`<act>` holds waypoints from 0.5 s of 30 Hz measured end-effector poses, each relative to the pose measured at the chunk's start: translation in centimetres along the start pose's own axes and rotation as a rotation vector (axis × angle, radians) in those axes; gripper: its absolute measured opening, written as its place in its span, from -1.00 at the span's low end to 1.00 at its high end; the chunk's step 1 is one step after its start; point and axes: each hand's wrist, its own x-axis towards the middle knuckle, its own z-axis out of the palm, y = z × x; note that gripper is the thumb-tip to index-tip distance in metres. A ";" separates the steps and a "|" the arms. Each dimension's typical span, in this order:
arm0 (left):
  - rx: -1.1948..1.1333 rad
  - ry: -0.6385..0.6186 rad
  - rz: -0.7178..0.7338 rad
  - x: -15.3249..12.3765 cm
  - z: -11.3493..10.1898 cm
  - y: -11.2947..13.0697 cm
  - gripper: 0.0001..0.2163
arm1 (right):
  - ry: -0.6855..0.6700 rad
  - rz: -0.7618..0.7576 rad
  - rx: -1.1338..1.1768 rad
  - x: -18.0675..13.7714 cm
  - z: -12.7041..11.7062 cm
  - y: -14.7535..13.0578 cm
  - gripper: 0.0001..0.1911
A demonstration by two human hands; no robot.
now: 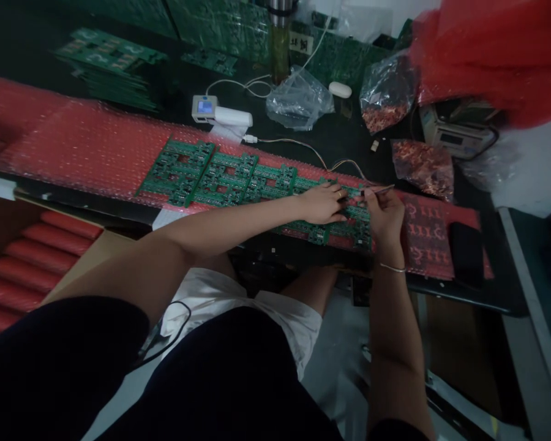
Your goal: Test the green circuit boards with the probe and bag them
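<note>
A row of green circuit boards (224, 177) lies on red bubble wrap (87, 135) along the front of the dark table. My left hand (324, 202) rests on the boards toward the right end, palm down with fingers spread. Beside it my right hand (386, 211) is closed in a pinch on the end of a thin cable (298, 143), over the rightmost board. The cable's tip is partly hidden by the fingers. Its other end has a white plug (250, 139), near a small white device with a lit screen (205, 107).
Behind stand a stack of boards (114, 67), a crumpled clear bag (298, 101), a bottle (279, 49) and bags of copper-coloured parts (425, 165). A black object (466, 251) lies at right. Red rolls (41, 260) fill a box at lower left.
</note>
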 end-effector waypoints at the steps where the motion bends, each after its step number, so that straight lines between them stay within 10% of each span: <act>1: -0.005 -0.016 -0.022 -0.3 -0.5 0.5 -0.51 | -0.023 -0.002 0.015 0.7 0.5 0.0 -0.53; 8: -0.088 -0.111 -0.096 -10.7 -5.1 2.0 -0.41 | -0.270 0.040 0.063 4.1 4.5 0.9 -0.55; 15: -0.130 0.116 -0.326 -23.9 -7.2 -0.2 -0.54 | -0.313 -0.230 -0.463 5.8 6.6 1.6 -0.62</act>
